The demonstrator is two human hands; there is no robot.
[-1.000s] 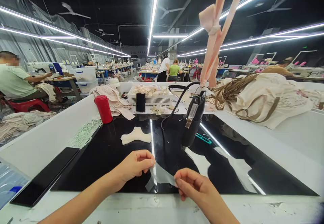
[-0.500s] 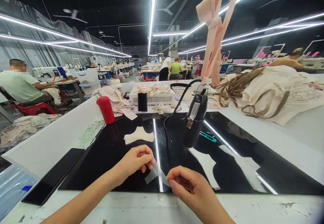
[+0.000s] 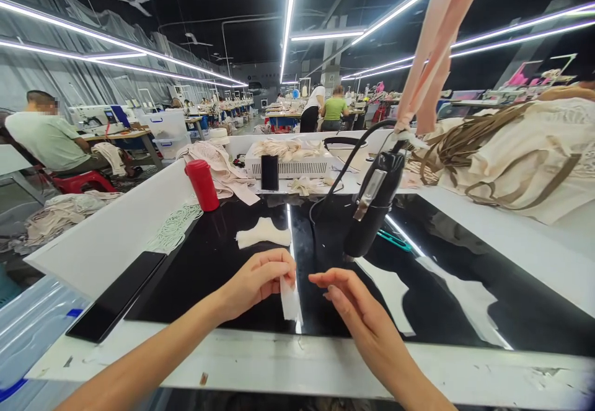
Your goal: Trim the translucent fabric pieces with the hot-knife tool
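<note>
My left hand (image 3: 267, 279) pinches a thin, translucent white strip (image 3: 290, 301), which hangs down over the glossy black board (image 3: 209, 296). To its right, my right hand (image 3: 356, 305) is held with thumb and fingers apart, nothing between them. A thick cream fabric piece (image 3: 263, 234) lies just beyond my left hand. Past my right hand lie a white cut piece (image 3: 389, 290) and another pale cut piece (image 3: 467, 296). Above the board hangs a black corded tool (image 3: 375, 203) with a metal lever, tied to pink fabric straps (image 3: 430, 57).
A red lidded cup (image 3: 202, 185), pale green cord (image 3: 174, 228) and a flat black slab (image 3: 118, 296) line the left side. Teal snips (image 3: 394, 240) lie behind the tool. Cream garments with brown straps (image 3: 525, 157) are heaped at right. A co-worker (image 3: 46, 132) sits at far left.
My right hand has let go of the strip's end and opened. The strip now hangs from my left hand alone. The whole view has shifted slightly.
</note>
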